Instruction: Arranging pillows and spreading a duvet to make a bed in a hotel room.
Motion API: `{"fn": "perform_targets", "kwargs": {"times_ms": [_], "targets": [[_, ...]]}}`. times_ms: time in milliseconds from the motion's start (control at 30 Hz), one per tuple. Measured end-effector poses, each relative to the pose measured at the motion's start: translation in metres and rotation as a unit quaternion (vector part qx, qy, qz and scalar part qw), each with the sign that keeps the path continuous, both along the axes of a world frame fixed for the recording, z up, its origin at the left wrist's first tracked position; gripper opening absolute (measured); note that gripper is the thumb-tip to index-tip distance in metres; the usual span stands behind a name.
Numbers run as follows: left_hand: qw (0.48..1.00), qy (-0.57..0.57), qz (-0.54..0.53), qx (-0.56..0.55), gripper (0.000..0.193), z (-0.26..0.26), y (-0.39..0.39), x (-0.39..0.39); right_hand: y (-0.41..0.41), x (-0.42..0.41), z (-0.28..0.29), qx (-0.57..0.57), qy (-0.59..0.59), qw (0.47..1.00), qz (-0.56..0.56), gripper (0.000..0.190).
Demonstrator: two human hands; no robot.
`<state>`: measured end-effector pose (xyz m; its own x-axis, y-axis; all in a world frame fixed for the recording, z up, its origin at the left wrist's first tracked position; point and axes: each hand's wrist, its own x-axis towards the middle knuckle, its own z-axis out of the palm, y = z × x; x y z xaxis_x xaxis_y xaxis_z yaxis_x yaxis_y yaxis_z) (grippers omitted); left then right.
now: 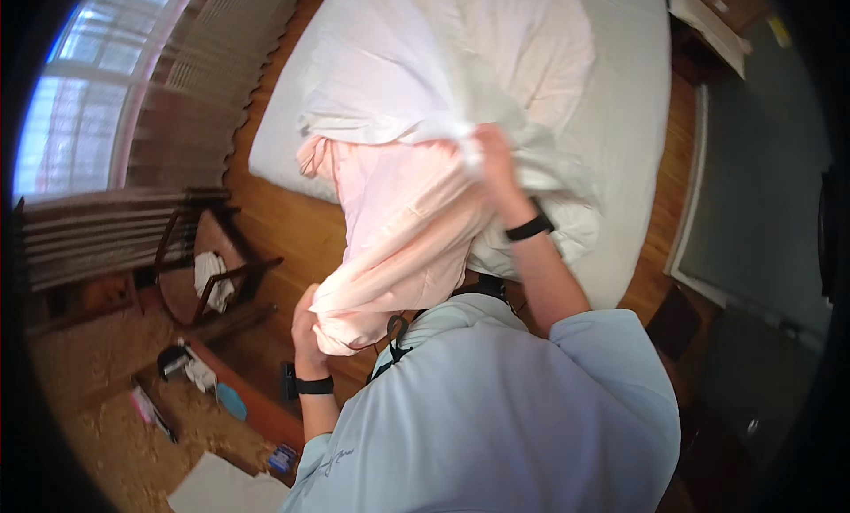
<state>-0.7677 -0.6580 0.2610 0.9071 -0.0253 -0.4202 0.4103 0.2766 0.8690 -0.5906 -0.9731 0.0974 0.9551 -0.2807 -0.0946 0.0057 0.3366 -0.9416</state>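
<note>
A pale pink quilt or cover (398, 214) spreads from the bed towards me, its near end hanging off the mattress. At the lower left, my left hand (307, 330) grips a bunched corner of the pink fabric. Higher up and to the right, my right hand (488, 154), blurred, is closed on gathered white fabric (458, 124) where it meets the pink. Crumpled whitish cloth (564, 227) lies beside my right forearm. Both wrists wear black bands. The fingers of both hands are partly hidden.
The bed's white sheet (624, 148) shows on the right. At left stand a wooden armchair (212, 247) with a white cloth on it, long curtains (199, 81) and a window. A desk (192, 440) with small items is at lower left; wooden floor (292, 234) shows between.
</note>
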Motion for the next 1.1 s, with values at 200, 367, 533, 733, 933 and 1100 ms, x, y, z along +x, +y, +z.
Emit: {"fn": "perform_targets", "kwargs": {"times_ms": [200, 367, 533, 733, 933, 1100], "targets": [[0.973, 0.179, -0.125, -0.070, 0.059, -0.118, 0.022, 0.012, 0.178, -0.107, 0.118, 0.090, -0.207, 0.831, 0.508, 0.033], [0.942, 0.224, -0.162, -0.189, 0.057, -0.173, 0.006, 0.033, 0.152, -0.137, 0.104, -0.119, -0.046, 0.843, 0.522, 0.030], [0.921, 0.219, -0.212, -0.242, 0.055, -0.166, 0.000, 0.040, 0.037, -0.179, -0.027, -0.365, 0.188, 0.894, 0.178, 0.032], [0.964, 0.095, -0.234, -0.086, 0.049, -0.125, 0.018, 0.026, -0.071, -0.224, -0.102, -0.495, 0.280, 0.816, 0.105, 0.045], [0.978, -0.112, -0.131, 0.115, 0.065, -0.036, 0.055, 0.032, -0.131, -0.182, -0.139, -0.449, 0.334, 0.826, 0.067, 0.055], [0.932, -0.218, 0.100, 0.271, 0.034, 0.032, 0.025, 0.038, -0.157, -0.134, -0.209, -0.463, 0.351, 0.806, 0.113, 0.077]]}}
